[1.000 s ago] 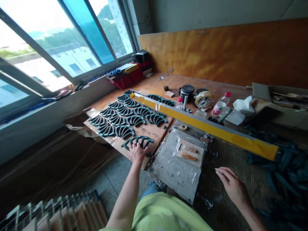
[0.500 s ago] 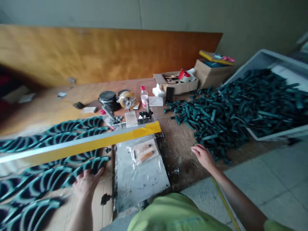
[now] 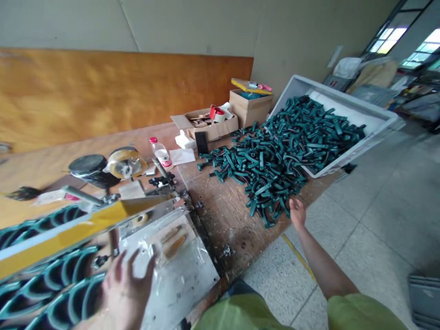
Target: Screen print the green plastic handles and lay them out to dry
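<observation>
My left hand (image 3: 127, 288) is open, its fingers spread, over the left edge of a grey plate (image 3: 172, 298) covered with clear plastic. Nothing shows in it. Beside it on the left lie rows of curved dark green plastic pieces (image 3: 58, 279), set on edge and overlapping. My right hand (image 3: 297, 213) is at the near right edge of a heap of loose dark green curved pieces (image 3: 257, 169). Its fingers are curled together against the heap, and what they hold, if anything, is hidden. A long yellow-edged bar (image 3: 85, 229) crosses above the rows and the plate.
A grey plastic crate (image 3: 364, 142) lies tipped, its green pieces spilling onto the wooden table (image 3: 213, 201). Behind are cardboard boxes (image 3: 252, 110), a red-capped bottle (image 3: 161, 153), a tape roll (image 3: 127, 164) and a black tub (image 3: 88, 169). Tiled floor (image 3: 343, 220) lies right of the table.
The view has turned to the right. My left hand has come off the rows of green pieces to the plate's edge. My right hand has reached the heap's near edge.
</observation>
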A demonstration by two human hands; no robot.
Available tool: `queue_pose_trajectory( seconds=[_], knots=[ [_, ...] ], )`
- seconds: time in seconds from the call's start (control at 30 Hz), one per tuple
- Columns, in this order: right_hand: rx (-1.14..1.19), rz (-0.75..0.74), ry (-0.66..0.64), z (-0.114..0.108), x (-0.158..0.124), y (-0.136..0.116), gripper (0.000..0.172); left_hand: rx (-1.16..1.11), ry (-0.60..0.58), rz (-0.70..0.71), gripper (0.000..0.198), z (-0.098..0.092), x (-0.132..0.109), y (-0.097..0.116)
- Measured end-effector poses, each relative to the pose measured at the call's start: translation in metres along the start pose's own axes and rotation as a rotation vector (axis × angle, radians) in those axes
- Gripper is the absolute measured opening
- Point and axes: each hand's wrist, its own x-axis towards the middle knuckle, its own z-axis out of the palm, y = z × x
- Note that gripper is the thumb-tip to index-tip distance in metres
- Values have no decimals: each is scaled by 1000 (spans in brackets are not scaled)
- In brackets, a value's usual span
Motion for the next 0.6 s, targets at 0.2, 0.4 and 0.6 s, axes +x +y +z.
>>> queue_pose_trajectory(
  seconds=[0.2,0.4,0.6],
  knots=[
    [88,110,-85,23,32,17,78,-33,-461,987,58,107,-44,215],
    [182,87,-218,50,49,10,77,50,-664,1326,77,207,-74,317],
    [246,112,-181,81,16,-27,62,56,-659,1159,81,228,-59,320]
  ],
)
